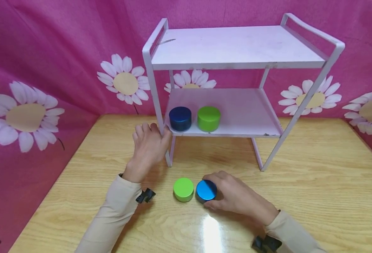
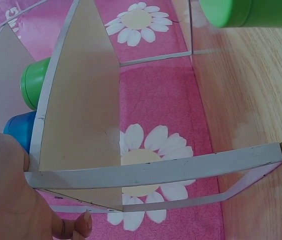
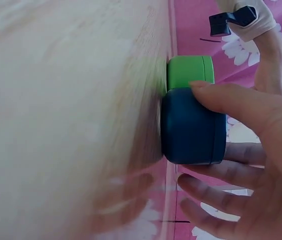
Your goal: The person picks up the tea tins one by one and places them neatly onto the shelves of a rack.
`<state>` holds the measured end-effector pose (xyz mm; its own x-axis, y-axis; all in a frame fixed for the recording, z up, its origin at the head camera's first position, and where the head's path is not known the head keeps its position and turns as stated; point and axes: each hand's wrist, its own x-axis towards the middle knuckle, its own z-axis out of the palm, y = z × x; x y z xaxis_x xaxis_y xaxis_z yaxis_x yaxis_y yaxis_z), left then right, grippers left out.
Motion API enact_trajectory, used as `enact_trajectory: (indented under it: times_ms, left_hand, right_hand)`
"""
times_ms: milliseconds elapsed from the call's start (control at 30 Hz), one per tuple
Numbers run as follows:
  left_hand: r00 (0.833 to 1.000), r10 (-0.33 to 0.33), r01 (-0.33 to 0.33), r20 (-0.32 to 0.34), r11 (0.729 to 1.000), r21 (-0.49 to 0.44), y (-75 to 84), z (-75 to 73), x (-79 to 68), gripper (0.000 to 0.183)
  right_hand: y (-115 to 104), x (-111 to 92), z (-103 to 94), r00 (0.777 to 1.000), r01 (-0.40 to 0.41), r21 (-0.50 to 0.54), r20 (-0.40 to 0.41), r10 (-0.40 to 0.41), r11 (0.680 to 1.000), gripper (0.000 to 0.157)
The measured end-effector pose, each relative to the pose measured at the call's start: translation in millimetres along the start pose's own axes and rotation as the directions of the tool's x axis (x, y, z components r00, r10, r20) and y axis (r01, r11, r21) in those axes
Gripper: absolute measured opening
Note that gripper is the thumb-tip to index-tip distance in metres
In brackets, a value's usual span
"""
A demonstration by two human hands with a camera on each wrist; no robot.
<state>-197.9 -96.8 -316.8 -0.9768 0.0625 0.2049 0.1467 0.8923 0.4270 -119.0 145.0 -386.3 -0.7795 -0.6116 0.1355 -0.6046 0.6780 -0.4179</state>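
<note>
My left hand (image 1: 149,144) grips the front left post of a white two-tier shelf rack (image 1: 236,45), at the height of its lower shelf. In the left wrist view, part of that hand (image 2: 6,185) shows beside the lower shelf's corner. My right hand (image 1: 236,193) holds a round blue tin (image 1: 206,190) on the table, thumb on one side and fingers on the other. Just left of it stands a light green tin (image 1: 183,189). On the lower shelf, a dark blue tin (image 1: 180,119) and another green tin (image 1: 209,119) stand side by side near the left front.
The rack stands on a wood-grain table (image 1: 318,196), its legs beyond the two table tins. A pink cloth (image 1: 62,42) with large daisies hangs behind and to the sides. Black clip-like pieces (image 1: 145,195) sit at both sleeve cuffs.
</note>
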Motion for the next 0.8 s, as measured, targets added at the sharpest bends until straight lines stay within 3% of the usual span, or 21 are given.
enact_trajectory:
  times_ms: [233, 433, 700, 800]
  left_hand:
    - [1.000, -0.001, 0.001, 0.002, 1.000, 0.011, 0.5, -0.4, 0.4, 0.048]
    - [1.000, -0.010, 0.010, 0.014, 1.000, 0.010, 0.6, 0.5, 0.4, 0.047]
    - [1.000, -0.010, 0.010, 0.019, 1.000, -0.009, 5.8, 0.4, 1.8, 0.047]
    - [0.999, -0.029, 0.029, 0.015, 1.000, 0.000, 3.1, -0.9, 0.4, 0.047]
  right_hand:
    - [-2, 2, -5.8, 0.999, -0.027, 0.083, -0.035, 0.030, 0.996, 0.055]
    - [-7, 0, -26.8, 0.993, -0.078, 0.197, -0.069, 0.093, 0.977, 0.053]
    - [-4, -5, -53.3, 0.964, -0.101, 0.139, -0.231, 0.131, 0.985, 0.055]
    - [-5, -3, -58.5, 0.958, -0.097, 0.132, -0.257, 0.129, 0.986, 0.053]
